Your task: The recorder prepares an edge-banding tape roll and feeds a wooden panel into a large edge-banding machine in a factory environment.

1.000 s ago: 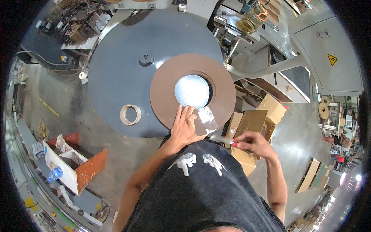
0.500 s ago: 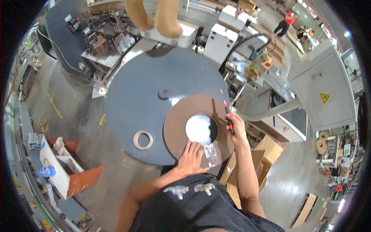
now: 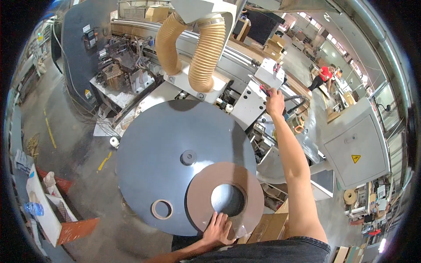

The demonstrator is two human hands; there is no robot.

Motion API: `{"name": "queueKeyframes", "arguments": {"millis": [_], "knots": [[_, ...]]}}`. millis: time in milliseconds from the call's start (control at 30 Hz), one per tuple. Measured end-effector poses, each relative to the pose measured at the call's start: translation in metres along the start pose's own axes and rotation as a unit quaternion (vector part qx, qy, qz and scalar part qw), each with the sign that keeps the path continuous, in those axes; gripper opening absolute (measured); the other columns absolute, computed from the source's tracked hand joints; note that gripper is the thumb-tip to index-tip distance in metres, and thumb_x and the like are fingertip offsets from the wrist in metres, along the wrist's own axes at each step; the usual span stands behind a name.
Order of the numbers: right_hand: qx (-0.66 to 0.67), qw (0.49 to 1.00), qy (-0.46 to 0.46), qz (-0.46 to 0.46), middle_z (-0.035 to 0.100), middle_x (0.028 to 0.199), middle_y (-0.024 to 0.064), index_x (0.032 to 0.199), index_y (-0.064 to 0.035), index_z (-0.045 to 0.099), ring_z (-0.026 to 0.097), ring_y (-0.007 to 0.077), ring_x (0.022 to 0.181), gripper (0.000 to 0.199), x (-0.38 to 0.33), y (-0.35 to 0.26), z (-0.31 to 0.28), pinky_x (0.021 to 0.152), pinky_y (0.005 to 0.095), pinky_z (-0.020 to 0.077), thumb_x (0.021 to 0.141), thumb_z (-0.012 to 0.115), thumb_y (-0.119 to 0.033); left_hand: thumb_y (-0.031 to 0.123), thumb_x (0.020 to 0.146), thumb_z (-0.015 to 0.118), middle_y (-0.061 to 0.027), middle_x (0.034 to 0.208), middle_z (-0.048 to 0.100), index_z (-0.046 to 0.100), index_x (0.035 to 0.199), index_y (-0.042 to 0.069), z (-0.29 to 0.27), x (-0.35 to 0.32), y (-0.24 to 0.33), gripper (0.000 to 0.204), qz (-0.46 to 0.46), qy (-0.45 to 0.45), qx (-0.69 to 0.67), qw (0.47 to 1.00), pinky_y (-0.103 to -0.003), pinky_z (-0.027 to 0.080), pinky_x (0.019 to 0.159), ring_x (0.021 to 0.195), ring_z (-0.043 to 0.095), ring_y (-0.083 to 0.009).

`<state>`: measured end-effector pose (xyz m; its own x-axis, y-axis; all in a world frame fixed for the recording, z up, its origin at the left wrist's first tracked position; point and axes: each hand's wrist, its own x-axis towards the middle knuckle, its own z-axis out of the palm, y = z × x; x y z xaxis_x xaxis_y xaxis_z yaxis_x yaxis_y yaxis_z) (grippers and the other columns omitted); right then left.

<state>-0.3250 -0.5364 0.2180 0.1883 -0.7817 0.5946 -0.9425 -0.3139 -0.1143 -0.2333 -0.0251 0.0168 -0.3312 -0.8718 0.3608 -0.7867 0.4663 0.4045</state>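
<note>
The left hand (image 3: 218,229) presses flat on the brown tape roll (image 3: 224,199) at the round table's (image 3: 175,131) near edge, while the right hand (image 3: 274,101) holds a red-handled tool (image 3: 265,90) at the machine (image 3: 245,103).

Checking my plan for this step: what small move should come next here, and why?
Probably lower the right hand back toward the brown roll: it is stretched up at the machine gripping a small red-handled tool, while the left hand alone rests on the roll's near edge on the round table.

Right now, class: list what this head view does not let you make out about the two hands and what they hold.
- Right hand: the red-handled tool is too small to identify.
- Left hand: palm covers the brown roll beneath; contact hidden.
- Clear wrapper: glare-blurred.
</note>
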Motion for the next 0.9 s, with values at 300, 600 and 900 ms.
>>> {"name": "queueKeyframes", "arguments": {"millis": [300, 600, 900], "knots": [[-0.006, 0.999, -0.032, -0.034, 0.055, 0.123, 0.0164, 0.123, -0.0152, 0.059, 0.050, 0.0372, 0.117, 0.044, -0.002, 0.025, 0.051, 0.097, 0.0472, 0.0429, 0.080, 0.068, -0.013, 0.054, 0.083, 0.060, -0.0296, 0.119, 0.055, 0.054, 0.112, -0.005, -0.011, 0.001, 0.008, 0.066, -0.019, -0.013, -0.065, 0.998, -0.060, 0.031, 0.108, 0.118, 0.051, -0.0426], [0.086, 0.929, -0.357, -0.042, 0.068, 0.096, 0.0184, 0.103, -0.0085, 0.066, 0.065, 0.0377, 0.093, 0.032, -0.240, -0.014, -0.089, 0.080, 0.0474, 0.0517, 0.090, 0.063, -0.037, 0.021, 0.088, 0.054, -0.0247, 0.128, 0.054, 0.058, 0.113, -0.003, -0.015, 0.004, 0.002, 0.035, 0.018, -0.081, 0.051, 0.995, -0.059, 0.033, 0.109, 0.120, 0.051, -0.0405], [0.022, 0.905, -0.395, 0.157, 0.069, 0.074, 0.0130, 0.080, -0.0060, 0.067, 0.069, 0.0325, 0.071, 0.039, -0.457, -0.054, -0.189, 0.061, 0.0436, 0.0526, 0.083, 0.070, -0.045, 0.049, 0.065, 0.079, -0.0238, 0.127, 0.047, 0.050, 0.109, -0.005, -0.038, 0.029, 0.010, 0.076, -0.039, -0.096, -0.061, 0.993, -0.061, 0.025, 0.110, 0.122, 0.041, -0.0412]]}}
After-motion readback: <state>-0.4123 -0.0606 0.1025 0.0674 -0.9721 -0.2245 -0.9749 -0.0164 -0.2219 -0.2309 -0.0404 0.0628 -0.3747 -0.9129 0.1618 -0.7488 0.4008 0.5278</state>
